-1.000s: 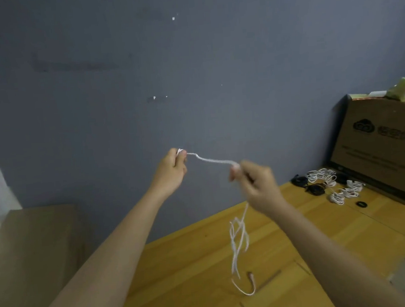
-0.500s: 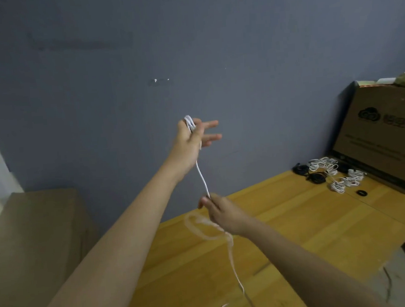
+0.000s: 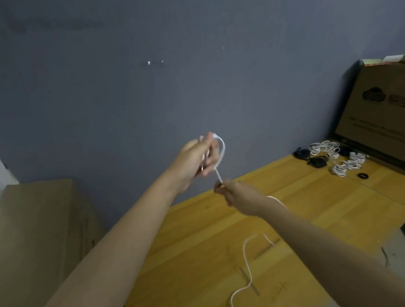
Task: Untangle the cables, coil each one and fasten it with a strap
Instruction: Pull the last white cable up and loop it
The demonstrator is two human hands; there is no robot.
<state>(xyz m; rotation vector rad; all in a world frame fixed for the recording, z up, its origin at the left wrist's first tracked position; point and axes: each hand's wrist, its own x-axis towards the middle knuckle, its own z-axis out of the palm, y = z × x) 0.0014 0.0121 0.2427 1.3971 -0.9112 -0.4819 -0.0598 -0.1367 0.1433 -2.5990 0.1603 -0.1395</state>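
Observation:
I hold a thin white cable (image 3: pixel 222 149) up in front of the grey wall. My left hand (image 3: pixel 198 158) grips a loop of it that curves round the fingers. Just below and to the right, my right hand (image 3: pixel 233 194) pinches the same cable where it leaves the loop. The loose rest of the cable runs past my right wrist and trails in a curve on the wooden table (image 3: pixel 322 216). At the table's far right lie several coiled white cables (image 3: pixel 337 159) and dark coiled cables (image 3: pixel 311 158).
A large cardboard box (image 3: pixel 387 119) stands at the table's back right, behind the coils. A small black ring (image 3: pixel 362 176) lies near the coils. A beige cabinet (image 3: pixel 31 239) stands to the left of the table. Dark objects lie on the floor at the right.
My left hand has dropped lower and its fingers have curled round the cable loop. My right hand has come up close under it, and the cable between them is shorter.

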